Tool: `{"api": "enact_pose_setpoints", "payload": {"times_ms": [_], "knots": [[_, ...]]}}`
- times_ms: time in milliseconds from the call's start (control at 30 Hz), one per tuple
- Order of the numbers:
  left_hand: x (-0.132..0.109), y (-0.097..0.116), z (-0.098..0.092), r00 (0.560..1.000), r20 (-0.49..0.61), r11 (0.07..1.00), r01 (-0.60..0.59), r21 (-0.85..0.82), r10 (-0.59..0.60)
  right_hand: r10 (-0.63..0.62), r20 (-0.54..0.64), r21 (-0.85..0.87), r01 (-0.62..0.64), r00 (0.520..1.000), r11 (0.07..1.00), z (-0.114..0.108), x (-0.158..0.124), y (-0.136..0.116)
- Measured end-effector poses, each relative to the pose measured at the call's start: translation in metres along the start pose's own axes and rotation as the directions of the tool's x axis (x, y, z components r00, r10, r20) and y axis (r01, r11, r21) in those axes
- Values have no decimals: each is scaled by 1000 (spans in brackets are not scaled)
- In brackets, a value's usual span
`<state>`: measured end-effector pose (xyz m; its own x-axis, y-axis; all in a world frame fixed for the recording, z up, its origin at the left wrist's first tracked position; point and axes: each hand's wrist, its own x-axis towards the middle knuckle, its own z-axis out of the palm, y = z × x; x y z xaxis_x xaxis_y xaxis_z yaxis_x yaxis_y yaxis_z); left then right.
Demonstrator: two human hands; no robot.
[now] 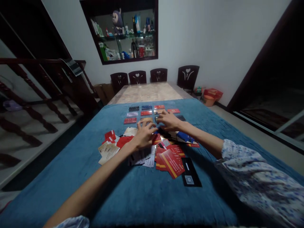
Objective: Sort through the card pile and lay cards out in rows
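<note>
My left hand is over a loose pile of cards, its fingers bent and apart. My right hand reaches over the near side of the laid-out cards, fingers spread and curved down, and hides part of what lies beneath. Red cards with a gold stripe overlap in the pile in front of me. A black card with a square code lies at its right side. Beige cards and small red cards are at the left. Beyond the hands, cards lie in rows, among them a red card and a dark blue card.
A blue cloth covers the near part of the table; its marble-patterned top shows beyond. Dark chairs stand at the far end. A wooden railing runs along the left, and a red bag sits on the floor at right.
</note>
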<state>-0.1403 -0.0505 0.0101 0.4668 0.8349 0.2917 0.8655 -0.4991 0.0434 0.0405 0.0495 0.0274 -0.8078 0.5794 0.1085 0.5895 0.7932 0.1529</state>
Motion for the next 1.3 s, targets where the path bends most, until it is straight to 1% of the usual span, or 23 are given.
{"api": "enact_pose_setpoints", "payload": {"times_ms": [167,267,333,400,500,567,633,767,933,1033,1133,1300], "knots": [[-12,14,4,998,-28,997,-50,-59,49,-9,-21,8,10,1000,1000,3,-20,-4],[-20,25,3,996,-4,989,-84,-122,84,-20,-39,17,21,999,1000,4,-31,-7],[-25,32,2,988,23,973,-144,-178,150,-29,-50,25,31,998,999,5,-37,-9],[-29,38,0,969,58,945,-222,-239,242,-28,-56,31,30,998,999,6,-42,-10],[-32,46,-1,919,123,895,-322,-310,373,-8,-60,30,10,998,1000,6,-46,-11],[-32,47,0,892,166,878,-353,-323,420,0,-58,27,1,998,1000,6,-47,-11],[-32,47,1,882,196,882,-360,-305,428,4,-55,28,-2,998,1000,5,-47,-11],[-29,46,1,902,206,915,-335,-224,380,-1,-59,38,4,998,999,4,-48,-9],[-24,41,2,946,144,953,-274,-127,291,20,-85,60,-14,996,998,8,-47,-5],[-20,33,6,971,105,975,-205,-85,213,39,-107,83,-30,993,996,13,-46,-3],[-16,24,10,987,96,991,-124,-49,129,49,-144,123,-31,988,992,19,-46,-2],[-9,15,12,994,105,999,41,-29,-37,64,-246,200,-14,967,980,28,-53,-5]]}}
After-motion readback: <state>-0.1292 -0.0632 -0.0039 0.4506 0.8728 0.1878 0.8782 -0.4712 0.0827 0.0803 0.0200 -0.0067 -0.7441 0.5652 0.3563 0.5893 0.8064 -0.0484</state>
